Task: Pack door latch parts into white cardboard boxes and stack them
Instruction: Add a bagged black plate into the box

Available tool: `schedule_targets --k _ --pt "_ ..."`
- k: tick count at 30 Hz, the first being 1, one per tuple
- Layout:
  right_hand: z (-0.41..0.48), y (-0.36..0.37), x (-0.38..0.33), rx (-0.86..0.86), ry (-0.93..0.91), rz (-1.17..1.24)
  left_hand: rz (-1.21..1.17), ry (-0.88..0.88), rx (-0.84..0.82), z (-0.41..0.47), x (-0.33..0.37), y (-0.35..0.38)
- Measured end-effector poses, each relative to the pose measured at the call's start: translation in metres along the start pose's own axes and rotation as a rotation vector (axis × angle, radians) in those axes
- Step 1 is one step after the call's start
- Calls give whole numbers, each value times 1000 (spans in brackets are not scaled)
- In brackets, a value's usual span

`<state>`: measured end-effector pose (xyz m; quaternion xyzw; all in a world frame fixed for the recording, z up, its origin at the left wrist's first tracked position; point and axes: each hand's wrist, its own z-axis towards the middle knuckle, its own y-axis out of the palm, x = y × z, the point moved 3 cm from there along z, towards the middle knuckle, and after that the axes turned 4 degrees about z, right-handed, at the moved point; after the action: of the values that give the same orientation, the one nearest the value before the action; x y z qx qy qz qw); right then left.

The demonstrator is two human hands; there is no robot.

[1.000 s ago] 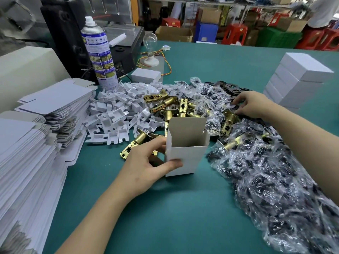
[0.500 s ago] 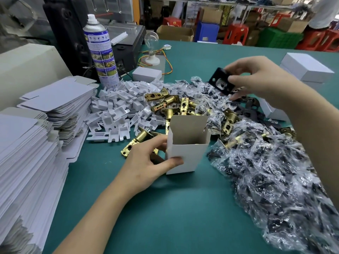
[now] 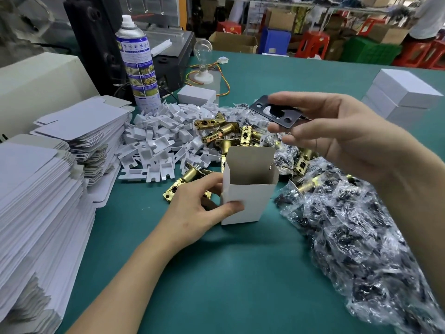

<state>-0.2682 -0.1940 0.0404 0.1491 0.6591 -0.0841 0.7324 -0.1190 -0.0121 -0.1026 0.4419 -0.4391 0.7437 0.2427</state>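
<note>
Stacks of flat box blanks sit far left on table: white card faces, grey edges, layers fanned unevenly. Spray can stands upright behind them, with a blue-white label and white cap. Next comes a pile of white plastic parts: small moulded pieces with slots, glossy, jumbled. Small closed white box lies behind that pile, near light bulb in a white socket with coloured wires.

Left hand grips open white box at its left wall, thumb across the front face and fingers curled round the side. Box stands upright at table centre, top open, rear flap up. Outside is plain white, inside raw grey-brown card; section is rectangular with sharp folds.

Brass latches are heaped just behind the box: shiny gold tubes with flat face plates. One lies right behind the left hand.

Right hand pinches black strike plate between thumb and fingers. Plate hangs in the air above and behind the box opening, slightly right, tilted, apart from the box. It is flat, rectangular, dark matte metal with rounded corners, a central cut-out and a screw hole near each end.

Bagged parts form a big heap right of the box: clear crinkled plastic over small dark pieces. Stack of closed white boxes sits far right at the back, well apart from both hands.
</note>
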Motion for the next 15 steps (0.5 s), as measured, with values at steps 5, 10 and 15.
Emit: schedule_targets --k 5,10,15 --pt "-6 9 6 64 -150 -180 -21 9 -6 0 1 1" --pt "-6 14 16 66 -116 -162 -33 16 -10 0 2 0" --pt "-6 14 19 90 -44 -2 -39 20 -11 0 0 0"
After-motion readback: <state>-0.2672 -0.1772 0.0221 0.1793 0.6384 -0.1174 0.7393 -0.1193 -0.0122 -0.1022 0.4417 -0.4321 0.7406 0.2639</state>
